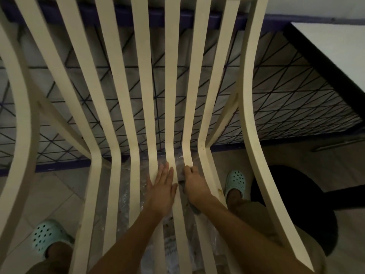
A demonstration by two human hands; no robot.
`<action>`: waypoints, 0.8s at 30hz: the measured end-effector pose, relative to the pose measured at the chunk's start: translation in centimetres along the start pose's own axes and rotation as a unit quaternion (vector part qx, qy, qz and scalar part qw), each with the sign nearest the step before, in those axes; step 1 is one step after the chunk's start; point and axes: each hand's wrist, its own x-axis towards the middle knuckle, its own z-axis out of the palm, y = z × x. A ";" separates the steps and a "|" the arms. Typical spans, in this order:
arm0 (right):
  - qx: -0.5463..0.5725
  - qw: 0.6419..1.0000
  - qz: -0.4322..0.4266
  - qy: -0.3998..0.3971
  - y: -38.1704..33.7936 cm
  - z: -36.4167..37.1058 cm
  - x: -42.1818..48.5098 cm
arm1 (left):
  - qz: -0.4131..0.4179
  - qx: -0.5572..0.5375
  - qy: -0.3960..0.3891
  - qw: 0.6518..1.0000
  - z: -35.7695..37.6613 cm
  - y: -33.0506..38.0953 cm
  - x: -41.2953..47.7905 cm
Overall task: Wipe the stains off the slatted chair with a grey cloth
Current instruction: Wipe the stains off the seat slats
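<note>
You're clamping your right hand [193, 182] on the grey cloth [181, 176], left hand's [163, 187] grip lying apart on the slatted chair [171, 76]; stains [219, 191] beside the cloth are waiting.

Slatted chair [146, 95] under my hands
I see the left hand [162, 191] on the slats, the right hand [194, 184] just beside, holding the cloth [181, 175].
</note>
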 end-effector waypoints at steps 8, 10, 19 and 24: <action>0.081 0.994 0.066 -0.014 3.0 0.5 -9.7 | 0.029 -0.016 -0.065 0.997 2.6 4.2 -8.4; 0.108 0.993 0.048 -0.001 2.5 -0.2 -9.7 | 0.018 -0.002 -0.041 0.999 1.1 3.6 -7.6; 0.069 0.997 0.038 0.001 3.1 0.5 -19.5 | 0.027 -0.002 -0.047 0.999 0.5 5.1 -11.6; 0.058 0.997 0.028 -0.038 3.8 1.9 -25.6 | 0.019 0.016 -0.066 0.998 1.2 6.1 -15.9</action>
